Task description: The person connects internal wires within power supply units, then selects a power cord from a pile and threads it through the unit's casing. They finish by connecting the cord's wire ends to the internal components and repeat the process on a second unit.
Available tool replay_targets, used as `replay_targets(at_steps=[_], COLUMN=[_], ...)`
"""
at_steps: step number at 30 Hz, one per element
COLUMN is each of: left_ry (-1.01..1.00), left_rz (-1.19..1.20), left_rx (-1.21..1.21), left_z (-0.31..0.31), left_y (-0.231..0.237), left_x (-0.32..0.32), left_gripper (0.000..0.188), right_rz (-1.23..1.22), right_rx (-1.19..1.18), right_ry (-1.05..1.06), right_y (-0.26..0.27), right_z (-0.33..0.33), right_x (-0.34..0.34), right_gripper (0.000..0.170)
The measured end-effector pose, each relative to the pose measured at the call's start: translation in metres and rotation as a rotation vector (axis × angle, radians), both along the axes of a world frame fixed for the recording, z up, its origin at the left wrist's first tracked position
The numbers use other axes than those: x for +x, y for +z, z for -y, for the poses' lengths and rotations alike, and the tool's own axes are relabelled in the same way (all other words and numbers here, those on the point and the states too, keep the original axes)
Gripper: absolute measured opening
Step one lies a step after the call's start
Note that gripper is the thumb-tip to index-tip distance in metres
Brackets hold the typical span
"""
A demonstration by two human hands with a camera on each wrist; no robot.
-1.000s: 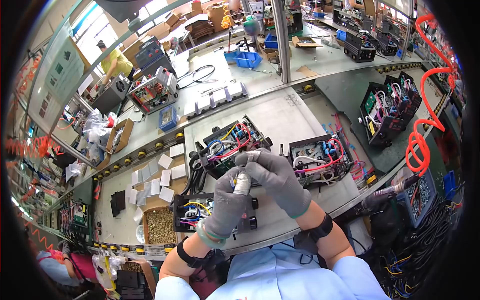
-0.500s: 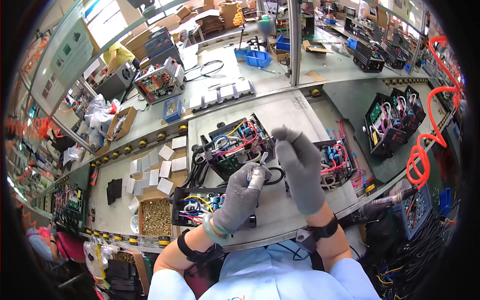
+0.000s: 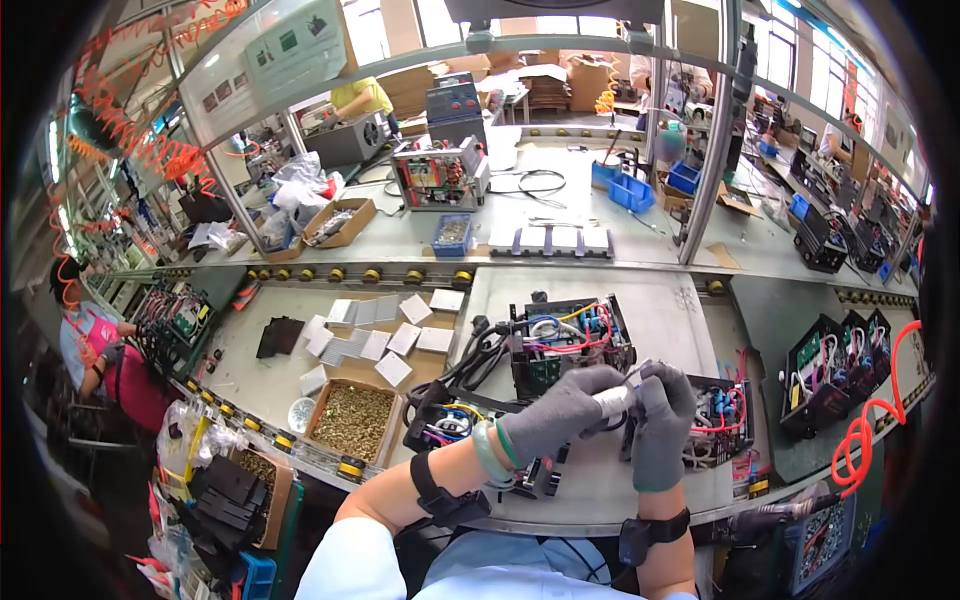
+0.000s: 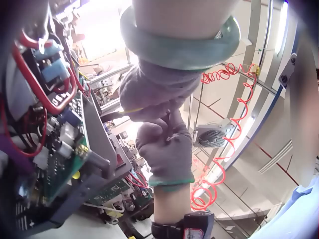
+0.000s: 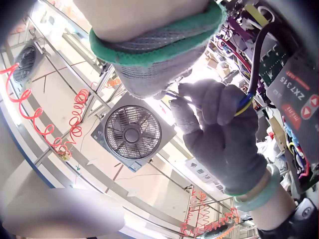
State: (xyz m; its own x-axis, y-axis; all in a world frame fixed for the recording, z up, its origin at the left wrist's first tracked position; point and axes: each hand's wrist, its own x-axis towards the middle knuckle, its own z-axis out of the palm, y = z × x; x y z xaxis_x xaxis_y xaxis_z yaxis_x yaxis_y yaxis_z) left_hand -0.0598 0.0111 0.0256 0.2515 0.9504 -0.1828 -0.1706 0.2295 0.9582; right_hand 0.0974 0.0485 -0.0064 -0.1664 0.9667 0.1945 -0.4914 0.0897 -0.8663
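Observation:
In the head view my gloved left hand, white tape round its thumb, grips a black cable with a yellow-green wire coming out of it. My gloved right hand meets it fingertip to fingertip. Its curled fingers pinch the thin wire end, mostly hidden between the gloves. Both hands are raised over the bench in front of an open machine chassis with red, blue and yellow wires. A second chassis stands right of my right hand, and another lies partly under my left forearm.
White flat boxes lie left on the bench, behind a carton of small brass-coloured parts. More open chassis stand at the right, near a coiled red air hose. A roller rail runs along the bench's far side.
My hands were together, parted as the right hand swung away upward, and now meet again at the fingertips. The head view has turned left, so the bench sits farther right.

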Motion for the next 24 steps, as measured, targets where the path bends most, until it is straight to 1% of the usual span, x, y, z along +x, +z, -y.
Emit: replay_targets(at_steps=[1, 3, 4, 5, 6, 7, 9, 10, 11, 12, 13, 14, 15, 17, 19, 20, 21, 23, 24], left_ry=[-0.033, -0.025, -0.026, 0.041, 0.105, 0.1, 0.138, 0.186, 0.178, 0.195, 0.198, 0.178, 0.17, 0.218, 0.177, 0.135, 0.106, 0.141, 0.157], left_rz=[-0.065, 0.048, 0.047, 0.128, 0.208, 0.207, 0.192, 0.054, 0.057, 0.0, -0.053, -0.065, -0.065, -0.015, 0.152, 0.209, 0.207, 0.181, 0.179], left_rx=[-0.01, -0.009, 0.0, -0.022, -0.042, -0.034, -0.029, 0.012, 0.015, 0.05, 0.083, 0.005, 0.008, 0.07, 0.011, 0.01, 0.007, -0.04, -0.021], left_z=[-0.001, 0.002, 0.004, 0.007, 0.008, 0.007, 0.004, 0.001, 0.0, 0.001, 0.004, 0.012, 0.013, 0.007, 0.009, 0.01, 0.011, 0.013, 0.013], left_y=[0.001, 0.007, 0.009, 0.01, 0.01, 0.009, 0.001, -0.002, -0.003, 0.001, 0.012, 0.027, 0.029, 0.008, 0.013, 0.012, 0.014, 0.016, 0.014], left_x=[0.001, -0.001, 0.0, 0.002, 0.003, 0.003, 0.002, 0.005, 0.005, 0.003, 0.004, 0.003, 0.002, 0.003, 0.006, 0.006, 0.006, 0.007, 0.009], left_gripper=[0.02, 0.02, 0.02, 0.02, 0.02, 0.02, 0.019, 0.021, 0.021, 0.022, 0.023, 0.023, 0.018, 0.013, 0.011, 0.013, 0.013, 0.013, 0.012], right_rz=[-0.004, 0.039, 0.021, 0.02, 0.019, 0.017, 0.023, 0.054, 0.087, 0.229, 0.24, 0.309, 0.385, 0.261, 0.184, 0.172, 0.171, 0.01, 0.013], right_rx=[0.006, 0.153, 0.183, 0.191, 0.151, 0.112, 0.079, 0.116, 0.15, 0.208, 0.203, 0.342, 0.481, 0.242, 0.088, 0.079, 0.077, -0.033, -0.025], right_ry=[0.004, -0.021, -0.006, -0.01, -0.036, -0.06, -0.043, 0.001, 0.04, 0.003, -0.028, -0.022, -0.019, 0.16, 0.244, 0.268, 0.239, 0.362, 0.307], right_y=[0.003, 0.011, 0.004, 0.002, 0.001, 0.001, 0.003, 0.003, 0.004, 0.009, 0.009, 0.007, 0.009, 0.027, 0.014, 0.014, 0.012, 0.007, 0.008], right_z=[0.001, 0.003, -0.001, -0.002, -0.002, -0.002, 0.0, -0.002, -0.003, -0.001, -0.004, -0.009, -0.012, 0.0, -0.001, -0.002, -0.004, -0.005, -0.004], right_x=[-0.002, -0.002, -0.001, -0.002, -0.003, -0.004, -0.002, -0.002, -0.001, 0.003, 0.005, 0.007, 0.01, 0.008, 0.005, 0.007, 0.007, 0.004, 0.002], right_gripper=[0.007, 0.008, 0.009, 0.009, 0.009, 0.009, 0.008, 0.007, 0.007, 0.007, 0.007, 0.011, 0.014, 0.022, 0.027, 0.026, 0.026, 0.026, 0.023])
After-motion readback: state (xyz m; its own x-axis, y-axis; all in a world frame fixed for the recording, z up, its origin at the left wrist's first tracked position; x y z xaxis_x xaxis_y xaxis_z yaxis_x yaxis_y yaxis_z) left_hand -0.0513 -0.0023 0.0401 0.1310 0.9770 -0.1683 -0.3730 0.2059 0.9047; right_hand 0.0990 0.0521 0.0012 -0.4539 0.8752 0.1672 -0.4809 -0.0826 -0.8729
